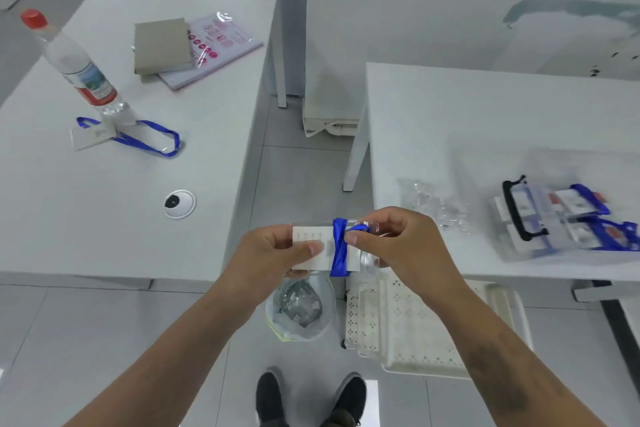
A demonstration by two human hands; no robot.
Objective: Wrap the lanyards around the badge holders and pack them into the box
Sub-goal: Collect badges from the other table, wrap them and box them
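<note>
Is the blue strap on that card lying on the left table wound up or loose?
Loose. The blue lanyard lies spread in an open loop on the left table beside its badge holder, not wrapped around it.

Both bare forearms reach forward from the lower corners and converge in mid-air. The left hand (273, 255) is curled, its thumb lying flat across the front of the clear plastic badge holder with its white card (311, 248) and its fingers behind. The right hand (398, 243) pinches the glossy blue ribbon lanyard (338, 250) between thumb and forefinger, its other fingers bent.
</note>
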